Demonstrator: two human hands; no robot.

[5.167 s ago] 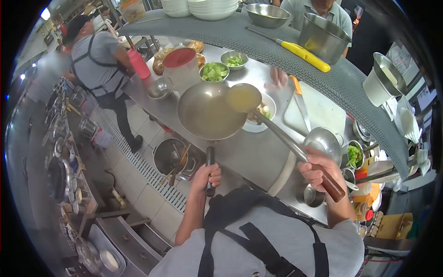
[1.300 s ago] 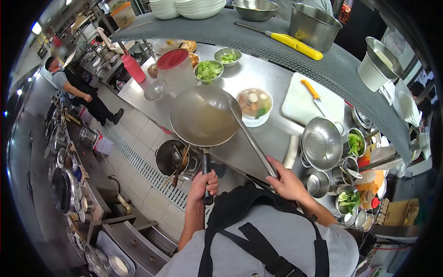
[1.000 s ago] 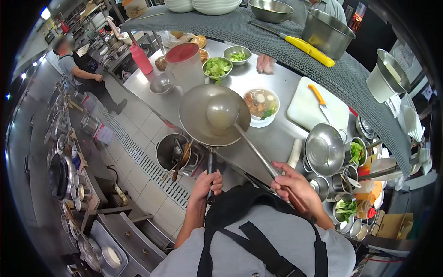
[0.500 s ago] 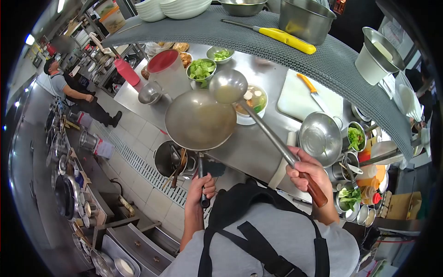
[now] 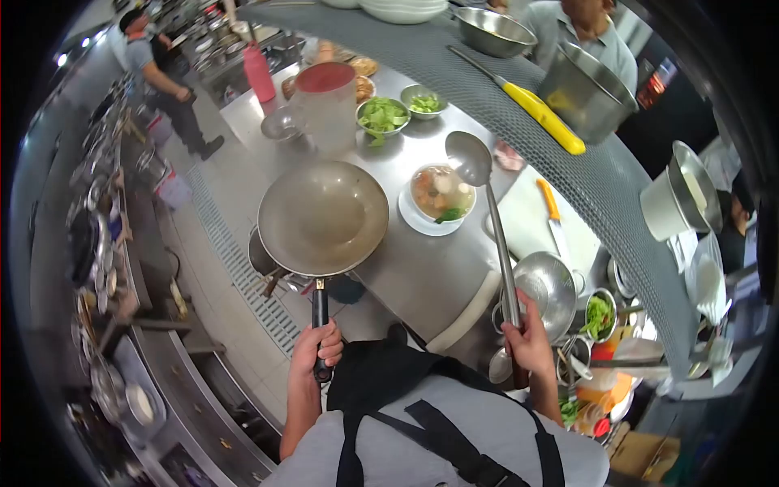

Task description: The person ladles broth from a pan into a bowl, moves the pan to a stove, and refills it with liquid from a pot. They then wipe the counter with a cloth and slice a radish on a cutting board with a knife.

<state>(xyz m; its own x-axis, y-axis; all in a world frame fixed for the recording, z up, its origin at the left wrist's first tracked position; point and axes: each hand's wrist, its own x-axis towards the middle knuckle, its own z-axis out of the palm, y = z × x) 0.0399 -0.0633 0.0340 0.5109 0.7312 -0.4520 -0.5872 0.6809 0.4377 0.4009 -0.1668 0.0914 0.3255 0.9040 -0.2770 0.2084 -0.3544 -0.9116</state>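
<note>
My left hand (image 5: 317, 349) is closed around the black handle of a wok (image 5: 324, 219), which is held level over the counter's edge with a little liquid or sheen inside. In my right hand (image 5: 531, 337) is the long handle of a ladle (image 5: 469, 158), its bowl raised to the right of a soup bowl (image 5: 442, 195). Broth, pale and orange pieces and a green leaf show in that bowl, which rests on a white plate (image 5: 422, 223). The ladle's shaft crosses in front of the cutting board's left edge.
A cutting board (image 5: 519, 213) with an orange-handled knife (image 5: 552, 207) lies on the right. Bowls of greens (image 5: 383, 116) and a red-lidded container (image 5: 324, 89) stand at the back. A metal colander (image 5: 548, 284) is near my right hand. A shelf (image 5: 454, 81) overhangs; a person (image 5: 166, 85) stands far left.
The ladle has moved right, off the soup bowl, and now stands more upright. The wok has shifted slightly left, away from the bowl. A person now shows behind the shelf.
</note>
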